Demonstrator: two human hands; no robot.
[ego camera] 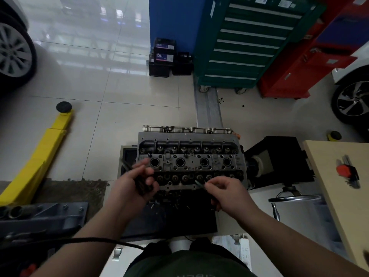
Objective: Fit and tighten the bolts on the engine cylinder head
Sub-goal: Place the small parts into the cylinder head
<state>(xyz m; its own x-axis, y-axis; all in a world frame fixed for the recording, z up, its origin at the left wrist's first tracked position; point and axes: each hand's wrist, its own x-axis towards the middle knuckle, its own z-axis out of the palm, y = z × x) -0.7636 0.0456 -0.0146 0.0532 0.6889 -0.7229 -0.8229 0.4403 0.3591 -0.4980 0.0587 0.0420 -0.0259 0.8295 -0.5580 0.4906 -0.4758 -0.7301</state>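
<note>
Loosely, bolts [144,184] in left hand [131,182] over cylinder head [189,158]

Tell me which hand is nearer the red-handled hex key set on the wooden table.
Right. The right hand sits at the cylinder head's near edge, on the side toward the hex key set; the left hand is farther away.

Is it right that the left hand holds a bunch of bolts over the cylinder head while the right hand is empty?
Not quite. In the head view the right hand is not empty: it pinches a single bolt at the near edge of the cylinder head. The left hand does hold a bunch of bolts.
</note>
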